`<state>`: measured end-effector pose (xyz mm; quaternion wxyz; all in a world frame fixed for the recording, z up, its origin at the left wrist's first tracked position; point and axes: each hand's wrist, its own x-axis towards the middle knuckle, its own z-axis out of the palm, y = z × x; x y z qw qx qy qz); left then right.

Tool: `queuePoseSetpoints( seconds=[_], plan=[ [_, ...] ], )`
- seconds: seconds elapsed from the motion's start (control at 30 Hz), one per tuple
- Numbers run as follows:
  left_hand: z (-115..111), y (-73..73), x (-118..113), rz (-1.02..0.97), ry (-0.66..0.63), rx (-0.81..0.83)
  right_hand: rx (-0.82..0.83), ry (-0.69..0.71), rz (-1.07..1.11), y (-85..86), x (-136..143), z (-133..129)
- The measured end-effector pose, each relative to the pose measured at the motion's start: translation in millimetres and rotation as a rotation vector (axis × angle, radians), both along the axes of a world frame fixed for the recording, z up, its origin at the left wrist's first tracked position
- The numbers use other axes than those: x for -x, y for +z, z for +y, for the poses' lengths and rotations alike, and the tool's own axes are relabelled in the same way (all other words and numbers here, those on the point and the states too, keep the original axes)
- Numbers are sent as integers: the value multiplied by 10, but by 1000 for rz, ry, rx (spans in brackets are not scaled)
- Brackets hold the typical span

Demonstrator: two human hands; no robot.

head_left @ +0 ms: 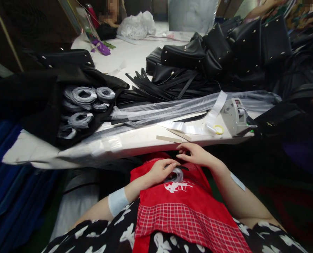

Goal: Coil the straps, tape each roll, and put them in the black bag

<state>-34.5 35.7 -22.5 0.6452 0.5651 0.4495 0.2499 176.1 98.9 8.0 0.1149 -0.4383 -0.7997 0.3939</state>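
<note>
My left hand (162, 170) is closed on a grey coiled strip (178, 174), held in front of the red apron (201, 196). Close by on the right, my right hand (192, 153) has its fingers curved and somewhat apart by the table's front edge, with nothing visible in them. Just beyond it lie two narrow beige strips (168, 139). A white ribbon (189, 128) runs across the table to a pale dispenser (234, 117), beside a yellow ring (219, 129). Several similar grey coils (84, 95) rest on black material at the left.
Black straps (156, 88) and long clear plastic (151, 112) lie across the white table (130, 58). Black studded bags (184, 54) are piled at the back right. A crumpled plastic bag (137, 26) sits at the back, near another person's arm.
</note>
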Motion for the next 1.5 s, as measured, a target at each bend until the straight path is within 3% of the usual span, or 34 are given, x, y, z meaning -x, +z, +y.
queuePoseSetpoints(
  seconds=[0.07,0.13,0.27,0.37,0.53,0.73,0.87,0.97,1.17,1.5],
  plan=[
    [-38,-21,-21,-30,78,83,-272,-149,-47,-101,48,144],
    [-62,-41,-37,-62,124,107,-434,-183,-127,-256,101,259],
    [-73,-59,-44,-70,141,80,-471,-133,-182,-510,148,377],
    [-57,-81,-37,-89,147,106,-460,-137,-153,-537,127,406],
    [-12,-121,-20,-123,147,198,-414,-211,-87,-346,99,321],
    [-16,-95,-17,-125,252,278,-194,-235,82,206,32,-51],
    [-33,-94,-41,-128,332,345,-47,-137,-33,581,-67,-247],
    [-30,-108,-59,-143,351,328,38,-80,-147,749,-101,-336],
    [-16,-119,-69,-107,358,253,82,-3,-287,809,-5,-397],
    [13,-66,-77,-23,286,178,-87,-16,-427,754,278,-434]
  ],
)
